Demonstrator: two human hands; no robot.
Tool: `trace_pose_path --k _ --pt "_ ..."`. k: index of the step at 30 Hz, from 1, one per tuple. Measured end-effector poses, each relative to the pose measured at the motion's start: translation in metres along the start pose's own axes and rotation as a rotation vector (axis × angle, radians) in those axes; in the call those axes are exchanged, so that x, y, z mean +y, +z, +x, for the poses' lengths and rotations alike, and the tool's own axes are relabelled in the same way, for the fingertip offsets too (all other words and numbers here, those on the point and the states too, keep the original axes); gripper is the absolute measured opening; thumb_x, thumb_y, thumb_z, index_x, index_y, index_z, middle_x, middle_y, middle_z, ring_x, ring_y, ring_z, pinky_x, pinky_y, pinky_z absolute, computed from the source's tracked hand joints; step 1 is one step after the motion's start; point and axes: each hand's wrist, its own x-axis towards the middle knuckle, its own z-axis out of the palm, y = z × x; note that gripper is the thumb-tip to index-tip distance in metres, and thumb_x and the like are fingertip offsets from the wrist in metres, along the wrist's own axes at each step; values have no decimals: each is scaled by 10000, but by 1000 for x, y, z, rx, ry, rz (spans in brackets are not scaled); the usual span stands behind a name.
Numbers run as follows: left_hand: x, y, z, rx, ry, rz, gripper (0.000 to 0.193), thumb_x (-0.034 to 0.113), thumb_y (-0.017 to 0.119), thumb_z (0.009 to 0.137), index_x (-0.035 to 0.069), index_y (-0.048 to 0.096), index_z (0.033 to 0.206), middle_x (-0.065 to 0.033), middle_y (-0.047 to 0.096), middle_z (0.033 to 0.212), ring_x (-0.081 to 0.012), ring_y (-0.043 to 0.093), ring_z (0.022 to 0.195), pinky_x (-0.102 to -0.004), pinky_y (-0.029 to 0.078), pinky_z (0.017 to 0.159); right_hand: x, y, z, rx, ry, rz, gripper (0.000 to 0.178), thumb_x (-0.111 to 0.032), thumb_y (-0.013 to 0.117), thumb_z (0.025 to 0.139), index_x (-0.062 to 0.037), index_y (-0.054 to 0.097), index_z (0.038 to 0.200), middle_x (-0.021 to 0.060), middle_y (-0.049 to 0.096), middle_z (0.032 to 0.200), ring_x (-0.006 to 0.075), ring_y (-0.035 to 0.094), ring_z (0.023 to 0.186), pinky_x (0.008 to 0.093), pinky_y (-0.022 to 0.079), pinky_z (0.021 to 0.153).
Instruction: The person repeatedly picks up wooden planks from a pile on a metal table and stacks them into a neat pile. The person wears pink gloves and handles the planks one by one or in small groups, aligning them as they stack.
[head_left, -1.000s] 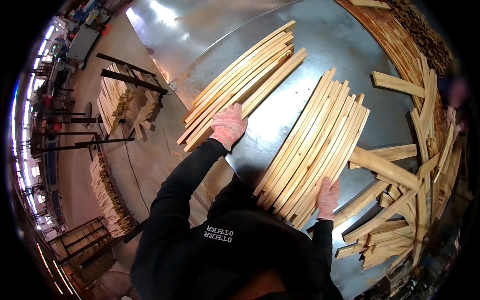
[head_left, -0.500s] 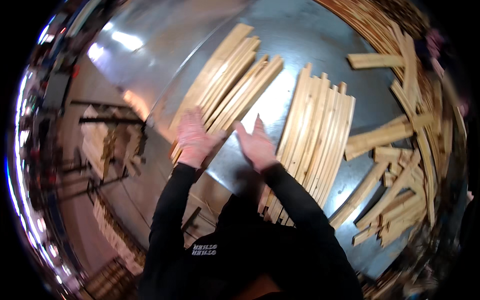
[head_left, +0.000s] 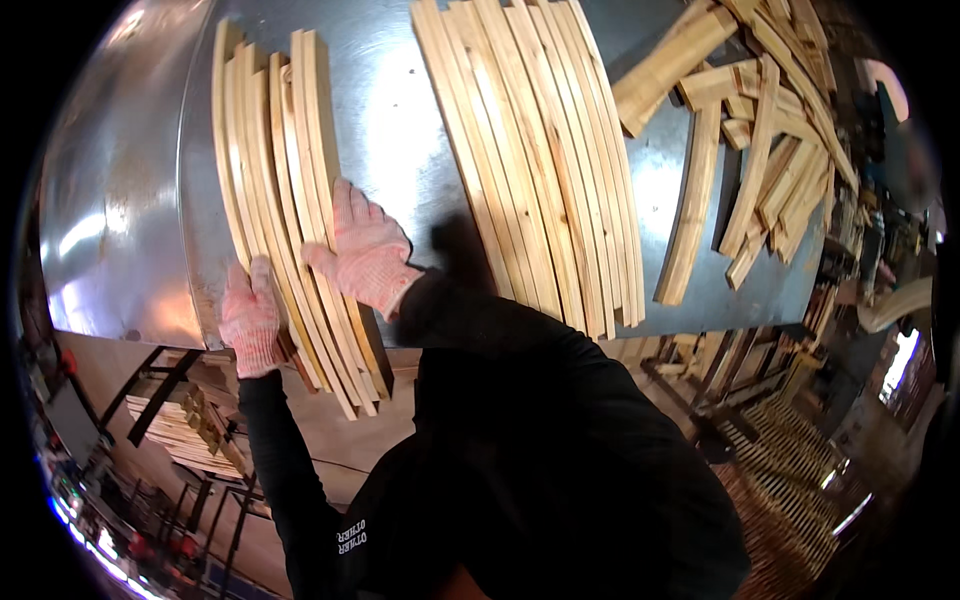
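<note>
A bundle of long, pale wooden strips lies side by side on a shiny metal table, the near ends sticking out past its edge. My left hand, in a pinkish knit glove, lies along the bundle's left side with the fingers stretched out. Against the right side rests my right hand, gloved alike, its thumb over the strips and its fingers extended. Neither hand wraps round a strip. To the right, a wider row of similar strips lies under and beyond my right forearm.
Loose wooden boards lie crisscrossed at the table's right end. Below the table's left edge, a stack of wood sits on a dark metal frame. A slatted wooden stack stands on the floor at lower right.
The view has turned, so the strips now run more upright. My hands, earlier blurred near the left bundle's close end, now touch its two sides. Its strips lie closer together.
</note>
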Motion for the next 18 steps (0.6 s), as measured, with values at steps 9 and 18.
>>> trace_pose_path --k 9,18 --pt "-30 23 -119 -4 284 -42 422 343 482 1054 28 586 1315 -201 646 1195 -390 657 1019 -402 542 861 56 29 -82 -31 -119 118 1044 -565 627 860 89 175 1538 316 340 1522 410 458 1344 441 415 1085" --pt "-57 7 -21 142 -172 -206 548 486 474 1027 36 555 1331 -195 658 1206 -344 650 1043 -442 486 892 -39 34 -4 -102 -14 89 936 -520 648 879 26 227 1511 252 466 1347 389 609 1104 446 532 911"
